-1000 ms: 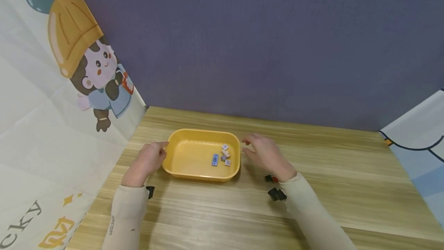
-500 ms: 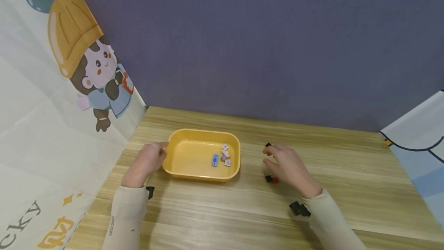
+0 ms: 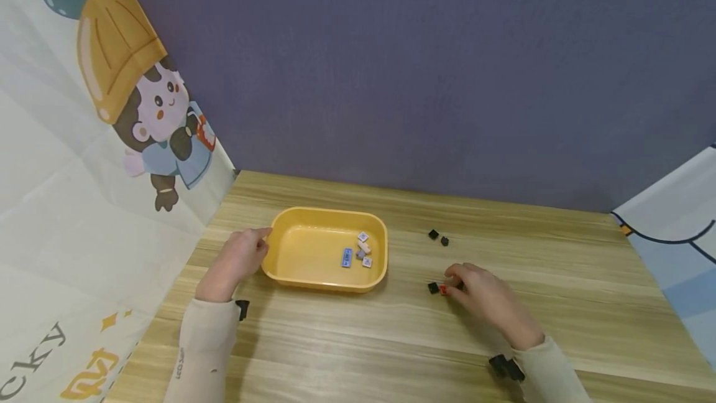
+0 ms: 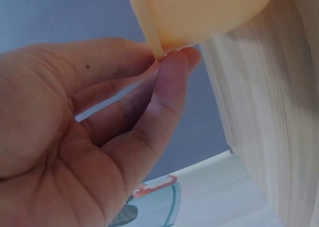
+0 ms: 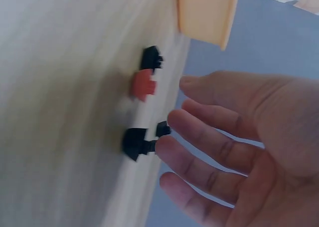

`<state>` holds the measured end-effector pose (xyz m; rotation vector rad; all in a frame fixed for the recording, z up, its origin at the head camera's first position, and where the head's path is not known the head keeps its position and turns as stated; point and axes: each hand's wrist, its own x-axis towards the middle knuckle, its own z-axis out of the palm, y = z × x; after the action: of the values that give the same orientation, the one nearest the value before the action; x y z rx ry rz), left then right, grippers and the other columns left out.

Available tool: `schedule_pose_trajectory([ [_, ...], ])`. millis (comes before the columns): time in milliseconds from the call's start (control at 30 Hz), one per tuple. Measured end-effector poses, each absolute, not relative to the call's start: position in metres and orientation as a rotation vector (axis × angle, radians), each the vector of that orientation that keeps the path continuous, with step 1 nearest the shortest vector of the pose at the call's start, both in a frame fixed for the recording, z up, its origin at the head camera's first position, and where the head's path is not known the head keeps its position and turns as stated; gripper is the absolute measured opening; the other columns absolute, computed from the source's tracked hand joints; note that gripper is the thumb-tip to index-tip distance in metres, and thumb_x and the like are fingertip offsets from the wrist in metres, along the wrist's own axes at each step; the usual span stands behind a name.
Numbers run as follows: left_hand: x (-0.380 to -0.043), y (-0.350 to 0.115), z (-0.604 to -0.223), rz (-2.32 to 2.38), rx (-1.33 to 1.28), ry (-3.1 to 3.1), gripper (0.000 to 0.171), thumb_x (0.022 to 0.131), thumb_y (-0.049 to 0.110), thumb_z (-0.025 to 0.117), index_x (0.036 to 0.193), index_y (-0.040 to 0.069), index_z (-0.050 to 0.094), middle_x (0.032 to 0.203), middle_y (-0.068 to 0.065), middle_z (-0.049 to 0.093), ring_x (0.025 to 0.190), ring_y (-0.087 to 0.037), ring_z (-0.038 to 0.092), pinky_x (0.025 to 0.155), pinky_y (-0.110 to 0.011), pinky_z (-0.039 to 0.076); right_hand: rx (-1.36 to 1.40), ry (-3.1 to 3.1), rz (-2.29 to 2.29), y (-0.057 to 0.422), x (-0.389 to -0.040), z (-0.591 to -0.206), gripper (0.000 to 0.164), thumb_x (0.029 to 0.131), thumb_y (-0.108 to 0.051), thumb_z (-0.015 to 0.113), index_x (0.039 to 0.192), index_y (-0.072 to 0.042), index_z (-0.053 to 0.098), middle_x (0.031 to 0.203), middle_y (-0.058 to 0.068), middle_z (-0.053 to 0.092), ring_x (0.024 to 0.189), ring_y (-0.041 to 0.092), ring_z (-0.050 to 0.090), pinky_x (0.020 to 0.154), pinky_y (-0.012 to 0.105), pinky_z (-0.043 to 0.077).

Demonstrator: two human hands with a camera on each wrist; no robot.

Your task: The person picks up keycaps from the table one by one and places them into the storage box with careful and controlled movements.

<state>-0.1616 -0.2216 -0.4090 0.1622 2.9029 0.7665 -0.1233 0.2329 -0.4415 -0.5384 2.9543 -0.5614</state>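
Observation:
My left hand point(image 3: 240, 257) pinches the left rim of a yellow plastic tray point(image 3: 313, 282); in the left wrist view the thumb and fingertips meet at its edge point(image 4: 154, 35). Over the table to the right, my right hand point(image 3: 486, 297) has its fingers loosely bent and spread, holding nothing. Its fingertips are right by a small red piece point(image 3: 444, 290), beside a small black piece point(image 3: 433, 288). In the right wrist view another black piece point(image 5: 134, 143) with a short stub lies close to the fingertips.
Inside the tray's right half lie a blue printed piece point(image 3: 347, 258), white square pieces point(image 3: 367, 262) and other small light pieces. Two more black pieces point(image 3: 433, 234) sit farther back on the wooden table point(image 3: 347, 341). A dark blue panel point(image 3: 419, 79) stands behind.
My right hand has moved from beside the tray's right rim, rightward past the back black pieces and then nearer to me, down to the red piece. The left hand and tray stay put.

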Motion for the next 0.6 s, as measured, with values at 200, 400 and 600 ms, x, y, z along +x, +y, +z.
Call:
schedule_pose_trajectory([
  [200,-0.162,-0.222,-0.41,0.781,0.166,2.904,0.043,0.097,-0.003,0.055,0.138,-0.012,0.051,0.09,-0.014,0.065,0.058,-0.016,0.049,0.054,-0.03,0.045,-0.487,2.934,-0.564,0.237,-0.121,-0.455,0.021,0.087,-0.013,0.077,0.108,-0.012,0.071,0.086,-0.008,0.067,0.076,0.009,0.062,0.067,0.035,0.054],
  [400,-0.162,-0.222,-0.411,0.777,0.165,2.893,0.043,0.098,-0.002,0.055,0.139,-0.012,0.05,0.091,-0.015,0.065,0.058,-0.016,0.049,0.053,-0.029,0.045,-0.455,2.921,-0.557,0.237,-0.121,-0.462,0.022,0.087,-0.012,0.077,0.108,-0.012,0.07,0.082,-0.009,0.064,0.072,0.007,0.06,0.064,0.033,0.053],
  [600,-0.162,-0.222,-0.41,0.775,0.161,2.898,0.042,0.097,-0.002,0.055,0.138,-0.012,0.051,0.094,-0.017,0.066,0.059,-0.017,0.05,0.054,-0.03,0.046,-0.452,2.925,-0.574,0.238,-0.121,-0.466,0.019,0.087,-0.009,0.076,0.105,-0.013,0.071,0.081,-0.009,0.064,0.07,0.006,0.058,0.063,0.032,0.051],
])
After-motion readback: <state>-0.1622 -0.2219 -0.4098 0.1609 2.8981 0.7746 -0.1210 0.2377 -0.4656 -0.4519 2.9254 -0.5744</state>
